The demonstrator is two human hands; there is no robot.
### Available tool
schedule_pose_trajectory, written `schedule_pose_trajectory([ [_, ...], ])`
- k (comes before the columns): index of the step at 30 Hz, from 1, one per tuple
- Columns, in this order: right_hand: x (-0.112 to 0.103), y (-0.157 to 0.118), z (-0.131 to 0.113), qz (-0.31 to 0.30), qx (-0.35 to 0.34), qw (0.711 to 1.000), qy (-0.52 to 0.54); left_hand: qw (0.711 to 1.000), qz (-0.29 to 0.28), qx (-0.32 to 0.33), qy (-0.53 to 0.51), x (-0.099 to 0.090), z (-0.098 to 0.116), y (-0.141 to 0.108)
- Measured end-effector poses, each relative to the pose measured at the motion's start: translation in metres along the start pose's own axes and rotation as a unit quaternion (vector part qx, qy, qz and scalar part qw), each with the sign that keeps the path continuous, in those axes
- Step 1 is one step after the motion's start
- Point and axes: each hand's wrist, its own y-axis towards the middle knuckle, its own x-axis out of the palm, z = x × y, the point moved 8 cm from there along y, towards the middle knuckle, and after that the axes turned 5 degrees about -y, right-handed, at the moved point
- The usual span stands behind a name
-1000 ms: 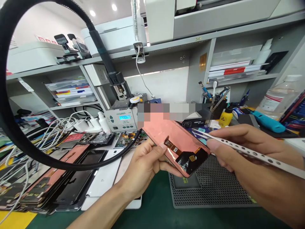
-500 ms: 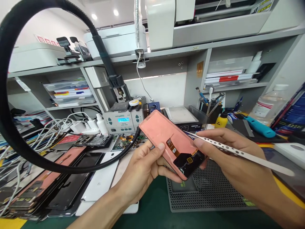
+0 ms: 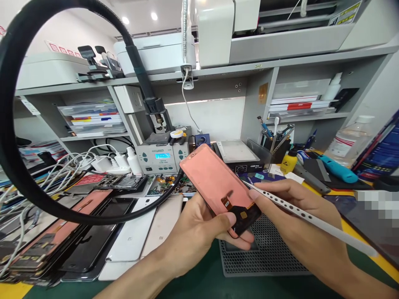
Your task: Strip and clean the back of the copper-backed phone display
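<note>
Jutting fwd from L hand (image 3: 202, 226): phone scrn (image 3: 213, 178)

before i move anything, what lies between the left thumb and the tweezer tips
In the head view, the pink-backed panel: dark by the left thumb, pink toward the tweezer tips.

Looks smooth and faintly shiny across the pink back of the phone screen (image 3: 205, 174), and like pale, smooth metal along the punched tweezers (image 3: 330, 230). Seems matt and rubbery on the honeycomb mat (image 3: 258, 261) and the thick black hose (image 3: 6, 124), but glossy as glass on the dark phone (image 3: 93, 249) and smooth on the white phone (image 3: 134, 241). Appears clear plastic on the big bottle (image 3: 346, 143), opaque plastic on the yellow bottle (image 3: 288, 162), flat and matt on the green table (image 3: 205, 282).
</note>
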Motion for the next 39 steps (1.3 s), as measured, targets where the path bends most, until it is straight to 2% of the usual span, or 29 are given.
schedule_pose_trajectory([
  [6,-0.002,0.001,-0.001,0.008,0.0,1.0,0.01,0.999,-0.028,-0.002,-0.026,0.002,0.006,0.002],
  [13,-0.002,-0.003,0.0,0.0,0.016,0.999,0.037,0.992,-0.114,-0.008,-0.044,0.01,0.008,0.0],
  [22,0.0,0.002,0.004,-0.02,0.033,0.997,0.063,0.988,-0.147,0.0,-0.052,0.012,0.012,-0.003],
  [25,0.003,0.0,0.005,-0.026,0.047,0.995,0.08,0.99,-0.138,0.012,-0.01,0.013,0.013,-0.001],
  [29,0.006,0.0,0.006,-0.045,0.06,0.991,0.113,0.995,-0.079,0.032,0.061,0.008,0.017,0.001],
  [33,-0.02,0.016,0.024,0.011,0.091,0.992,0.091,0.992,-0.032,0.045,0.111,0.005,0.022,0.001],
  [35,-0.016,0.024,0.031,-0.095,0.095,0.983,0.123,0.992,-0.03,0.043,0.117,0.004,0.022,0.001],
  [36,-0.015,0.026,0.032,-0.127,0.093,0.979,0.127,0.992,-0.031,0.041,0.114,0.003,0.022,0.001],
  [38,-0.012,0.025,0.027,-0.157,0.076,0.975,0.138,0.994,-0.035,0.033,0.1,0.001,0.02,0.002],
  [39,-0.012,0.023,0.021,-0.142,0.061,0.977,0.148,0.995,-0.037,0.027,0.093,0.0,0.019,0.002],
])
